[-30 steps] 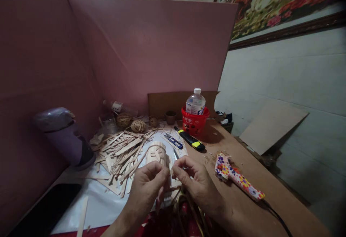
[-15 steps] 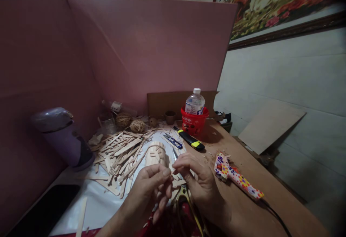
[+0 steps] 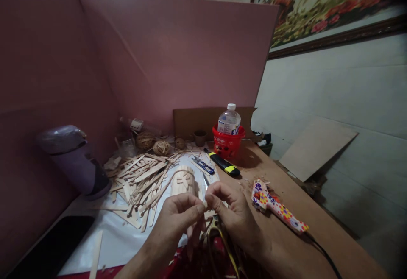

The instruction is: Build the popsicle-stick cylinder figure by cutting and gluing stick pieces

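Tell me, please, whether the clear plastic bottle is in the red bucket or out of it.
In: the bottle sticks up from the red bucket, whose front wall hides its lower part.

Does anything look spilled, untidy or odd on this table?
No spill shows. The wooden sticks look untidy, heaped loosely and crossing at all angles. Small scraps litter the brown tabletop near the flower-patterned glue gun, which looks messy. Nothing else stands out.

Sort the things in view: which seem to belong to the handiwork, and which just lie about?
Likely in the job: wooden sticks, wooden cylinder, gold-handled scissors, flower-patterned corded tool.

Probably just lying about: purple flask, clear bottle, red tub.
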{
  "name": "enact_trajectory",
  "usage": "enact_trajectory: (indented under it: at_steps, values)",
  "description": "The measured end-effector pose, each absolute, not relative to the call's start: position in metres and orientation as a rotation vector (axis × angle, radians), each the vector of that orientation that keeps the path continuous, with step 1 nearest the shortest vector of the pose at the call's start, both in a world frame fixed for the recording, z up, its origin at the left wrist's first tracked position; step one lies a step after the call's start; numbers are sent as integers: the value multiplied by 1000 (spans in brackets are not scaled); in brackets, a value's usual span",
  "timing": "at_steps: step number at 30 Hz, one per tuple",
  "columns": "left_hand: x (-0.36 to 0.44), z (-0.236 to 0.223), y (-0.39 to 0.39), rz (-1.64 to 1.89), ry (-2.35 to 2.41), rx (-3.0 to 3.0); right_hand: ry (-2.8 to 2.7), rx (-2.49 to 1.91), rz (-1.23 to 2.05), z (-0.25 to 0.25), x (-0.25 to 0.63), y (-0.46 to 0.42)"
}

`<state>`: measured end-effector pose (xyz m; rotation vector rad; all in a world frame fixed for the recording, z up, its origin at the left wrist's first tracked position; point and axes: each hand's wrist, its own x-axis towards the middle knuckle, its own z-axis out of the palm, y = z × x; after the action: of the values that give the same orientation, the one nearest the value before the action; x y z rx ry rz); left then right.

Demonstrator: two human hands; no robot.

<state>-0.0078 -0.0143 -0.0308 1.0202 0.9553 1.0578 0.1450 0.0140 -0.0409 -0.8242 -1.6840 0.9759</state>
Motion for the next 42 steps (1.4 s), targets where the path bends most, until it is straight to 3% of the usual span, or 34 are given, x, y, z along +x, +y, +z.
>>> enact_trajectory:
  at_steps: [4,9,12,21,26,29,36,42]
  values:
    - [-9,-32,-13,1083,970,1034,-1689,-901,834,-35,147,17]
    - [-11,-29,-9,1244,1017,1079,-2031,-1292,272,-19,157,3]
    - [-12,-25,-9,1307,1017,1097,-2227,-1476,147,-28,161,-19]
    - [-13,-19,-11,1336,886,885,-1884,-1423,607,-71,167,-34]
    - [-14,-18,-13,1321,896,887,-1338,-1268,1325,-55,171,-41]
    - [-13,-17,-14,1310,921,875,-1184,-1119,1520,-51,169,-47]
    - [-11,-20,-14,1286,897,889,-1087,-972,1733,-71,162,-48]
    - [-8,-20,-18,1296,896,966,-1150,-998,1727,-67,154,-60]
